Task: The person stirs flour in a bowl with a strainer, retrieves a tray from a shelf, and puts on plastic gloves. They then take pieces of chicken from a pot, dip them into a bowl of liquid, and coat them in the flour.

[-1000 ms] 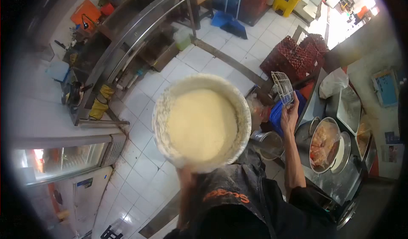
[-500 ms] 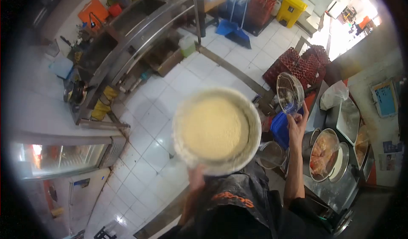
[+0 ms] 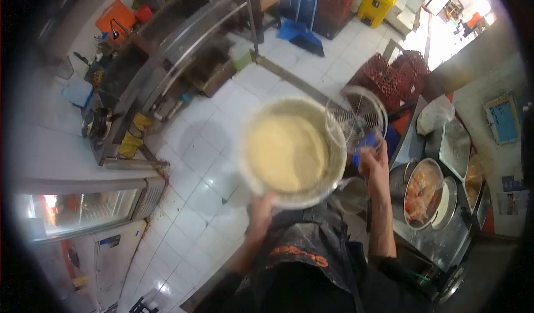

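My left hand [image 3: 260, 212] grips the near rim of a large round bowl [image 3: 256, 182] filled with pale yellow flour, held up in front of my chest. My right hand [image 3: 374, 165] holds a round wire strainer basket [image 3: 356, 118] by its handle, and the basket overlaps the bowl's right rim. My dark apron with orange lettering [image 3: 303, 254] shows below both arms.
To the right, a steel counter [image 3: 445, 241] carries a bowl of raw marinated chicken [image 3: 421, 190] and metal trays [image 3: 457, 146]. A blue container [image 3: 392, 138] and red crates [image 3: 392, 74] sit behind. White tiled floor [image 3: 206, 152] lies left, beside steel sinks [image 3: 167, 40] and a glass-door cabinet [image 3: 83, 207].
The flour bowl has shifted right and slightly down. My right hand has swung the wire basket left and turned it face-on until it meets the bowl's rim.
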A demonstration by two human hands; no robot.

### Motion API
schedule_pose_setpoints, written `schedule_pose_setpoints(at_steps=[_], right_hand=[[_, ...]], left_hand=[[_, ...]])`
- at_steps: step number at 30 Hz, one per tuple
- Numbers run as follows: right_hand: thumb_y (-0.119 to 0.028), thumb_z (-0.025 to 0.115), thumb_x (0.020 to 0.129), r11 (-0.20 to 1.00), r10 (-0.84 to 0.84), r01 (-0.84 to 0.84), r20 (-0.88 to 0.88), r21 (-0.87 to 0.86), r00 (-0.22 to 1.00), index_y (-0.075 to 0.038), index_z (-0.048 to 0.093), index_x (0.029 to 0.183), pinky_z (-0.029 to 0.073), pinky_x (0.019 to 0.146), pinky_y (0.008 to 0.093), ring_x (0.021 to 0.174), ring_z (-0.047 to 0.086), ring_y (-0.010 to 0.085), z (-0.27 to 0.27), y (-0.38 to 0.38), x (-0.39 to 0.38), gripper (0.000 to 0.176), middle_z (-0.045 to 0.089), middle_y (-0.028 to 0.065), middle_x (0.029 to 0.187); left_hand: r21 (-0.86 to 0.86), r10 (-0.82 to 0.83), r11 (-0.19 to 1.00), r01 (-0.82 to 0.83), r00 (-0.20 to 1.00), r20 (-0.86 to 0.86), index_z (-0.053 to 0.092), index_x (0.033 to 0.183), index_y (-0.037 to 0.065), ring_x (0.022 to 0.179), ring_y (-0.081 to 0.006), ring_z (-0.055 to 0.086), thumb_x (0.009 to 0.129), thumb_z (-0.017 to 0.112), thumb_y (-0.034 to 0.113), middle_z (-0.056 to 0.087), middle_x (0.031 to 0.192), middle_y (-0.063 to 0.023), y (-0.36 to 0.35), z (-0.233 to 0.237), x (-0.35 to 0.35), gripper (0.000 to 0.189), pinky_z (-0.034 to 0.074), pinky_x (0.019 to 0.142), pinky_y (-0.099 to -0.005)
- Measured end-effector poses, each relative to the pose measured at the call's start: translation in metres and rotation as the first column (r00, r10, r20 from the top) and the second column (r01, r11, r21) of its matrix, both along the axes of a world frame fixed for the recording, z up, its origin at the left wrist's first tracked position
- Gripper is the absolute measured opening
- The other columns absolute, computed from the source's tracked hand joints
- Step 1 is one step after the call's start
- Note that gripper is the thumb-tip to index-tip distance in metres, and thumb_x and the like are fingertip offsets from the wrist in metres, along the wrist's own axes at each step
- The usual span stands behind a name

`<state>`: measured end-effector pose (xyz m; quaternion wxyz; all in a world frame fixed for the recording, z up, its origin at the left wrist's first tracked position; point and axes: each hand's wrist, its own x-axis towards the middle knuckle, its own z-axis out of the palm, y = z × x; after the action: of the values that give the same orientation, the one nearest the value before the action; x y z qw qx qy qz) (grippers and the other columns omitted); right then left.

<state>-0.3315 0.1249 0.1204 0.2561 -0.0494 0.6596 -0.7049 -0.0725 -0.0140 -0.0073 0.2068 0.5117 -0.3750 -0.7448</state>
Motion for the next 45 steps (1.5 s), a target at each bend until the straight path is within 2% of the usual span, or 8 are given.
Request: schedule_pose_setpoints(at_steps=[5, 6, 10, 13, 14, 25, 36, 45], right_hand=[[-0.01, 0.064, 0.091, 0.998, 0.059, -0.059, 0.069, 0.011, 0.996, -0.015, 0.032, 0.152, 0.026, 0.047, 0.0195, 0.053, 0.034, 0.0026, 0.008, -0.005, 0.006, 0.069, 0.045, -0.0067, 0.074], [-0.009, 0.063, 0.092, 0.998, 0.061, -0.062, 0.048, 0.022, 0.997, -0.016, 0.033, 0.151, 0.026, 0.047, 0.019, 0.053, 0.034, 0.0022, 0.006, -0.007, 0.007, 0.067, 0.046, -0.0067, 0.076], [-0.011, 0.066, 0.091, 0.984, 0.154, -0.147, -0.063, 0.1, 0.986, -0.016, 0.036, 0.148, 0.035, 0.05, 0.0198, 0.062, 0.047, 0.0031, 0.004, -0.004, 0.004, 0.065, 0.058, -0.0009, 0.088], [-0.011, 0.066, 0.091, 0.975, 0.176, -0.165, -0.064, 0.147, 0.982, -0.015, 0.036, 0.148, 0.036, 0.051, 0.0189, 0.063, 0.048, 0.0028, -0.004, -0.001, 0.004, 0.065, 0.058, 0.0002, 0.09], [-0.009, 0.064, 0.091, 0.975, 0.181, -0.17, -0.071, 0.141, 0.981, -0.016, 0.035, 0.15, 0.039, 0.053, 0.0218, 0.065, 0.049, 0.0051, -0.004, -0.004, 0.006, 0.066, 0.057, 0.0004, 0.088], [0.003, 0.054, 0.087, 0.809, 0.513, -0.088, -0.626, 0.581, 0.587, -0.019, 0.04, 0.148, 0.049, 0.081, 0.0411, 0.091, 0.058, 0.031, -0.021, -0.051, 0.013, 0.066, 0.052, 0.0174, 0.105], [0.011, 0.052, 0.079, 0.733, 0.642, -0.282, -0.494, 0.619, 0.586, -0.021, 0.041, 0.146, 0.048, 0.098, 0.0508, 0.126, 0.049, 0.0461, -0.083, -0.084, 0.02, 0.075, 0.039, 0.021, 0.15], [0.001, 0.052, 0.086, 0.556, 0.831, -0.49, -0.442, 0.672, 0.337, -0.013, 0.042, 0.142, 0.051, 0.081, 0.0505, 0.099, 0.065, 0.0414, -0.099, -0.092, 0.005, 0.059, 0.064, 0.0245, 0.114]], left_hand=[[-0.278, -0.353, 0.9, 0.337, 0.935, -0.01, 0.039, 0.141, 0.001, 0.11, -0.0243, 0.058, 0.077, 0.062, 0.002, 0.055, 0.122, -0.0113, -0.013, -0.151, 0.045, 0.068, 0.05, 0.091, -0.0393], [0.138, -0.139, 0.982, 0.131, 0.989, 0.048, 0.041, 0.14, -0.001, 0.108, -0.0246, 0.06, 0.078, 0.062, 0.001, 0.058, 0.119, -0.0113, -0.022, -0.044, -0.008, 0.066, 0.052, 0.088, -0.0394], [-0.257, 0.02, 0.963, -0.088, 0.967, -0.253, 0.044, 0.133, -0.002, 0.103, -0.0242, 0.059, 0.08, 0.061, 0.005, 0.057, 0.115, -0.0121, 0.004, 0.003, -0.003, 0.056, 0.051, 0.083, -0.0392], [-0.167, -0.17, 0.974, 0.154, 0.981, -0.09, 0.037, 0.14, 0.0, 0.112, -0.0266, 0.056, 0.079, 0.061, 0.002, 0.053, 0.122, -0.0141, -0.016, -0.099, 0.033, 0.066, 0.051, 0.09, -0.0392], [0.23, -0.03, 0.973, 0.007, 0.995, 0.098, 0.033, 0.143, 0.0, 0.115, -0.0286, 0.054, 0.079, 0.061, -0.001, 0.051, 0.124, -0.0152, -0.026, -0.019, -0.007, 0.069, 0.051, 0.093, -0.0385], [-0.019, -0.06, 0.998, 0.059, 0.998, -0.008, 0.032, 0.143, 0.002, 0.116, -0.0261, 0.056, 0.087, 0.057, -0.001, 0.051, 0.128, -0.0142, 0.007, -0.012, 0.009, 0.062, 0.051, 0.094, -0.0384], [0.066, 0.046, 0.997, -0.045, 0.999, -0.006, 0.03, 0.144, 0.0, 0.117, -0.0273, 0.054, 0.085, 0.059, 0.001, 0.051, 0.128, -0.0156, 0.015, 0.014, 0.008, 0.066, 0.05, 0.094, -0.0375], [-0.064, -0.06, 0.996, 0.058, 0.998, -0.035, 0.037, 0.14, -0.004, 0.114, -0.0248, 0.057, 0.084, 0.056, 0.001, 0.056, 0.126, -0.0157, 0.014, -0.005, 0.025, 0.06, 0.049, 0.093, -0.0349]])
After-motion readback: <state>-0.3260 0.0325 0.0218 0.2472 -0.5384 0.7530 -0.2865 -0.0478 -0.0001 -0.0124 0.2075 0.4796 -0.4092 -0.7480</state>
